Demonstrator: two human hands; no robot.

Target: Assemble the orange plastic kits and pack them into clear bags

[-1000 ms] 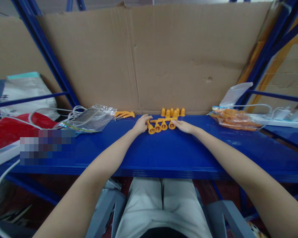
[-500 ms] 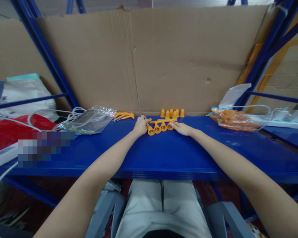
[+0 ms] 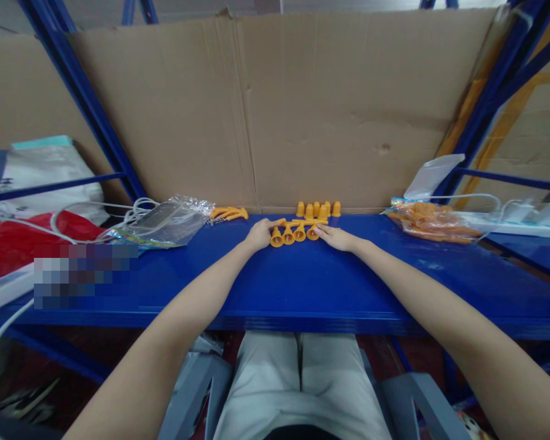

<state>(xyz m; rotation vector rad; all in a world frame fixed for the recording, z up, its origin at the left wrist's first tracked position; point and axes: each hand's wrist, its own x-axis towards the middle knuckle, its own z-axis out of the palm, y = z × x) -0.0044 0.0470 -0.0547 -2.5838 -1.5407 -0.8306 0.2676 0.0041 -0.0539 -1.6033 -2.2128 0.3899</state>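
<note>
No text, number or brand can be read here. The white bag [image 3: 36,177] at the far left carries some dark printed marks on its side, but they are too blurred and too much cut by the blue bar to make out even one letter. The clear plastic bag [image 3: 160,223] has a colourful printed edge (maybe a label strip, I cannot tell), and nothing on it is legible. The cardboard sheet [image 3: 302,110] shows only creases and dents. The orange funnel-shaped pieces [image 3: 293,232] are too small to show any marking.
</note>
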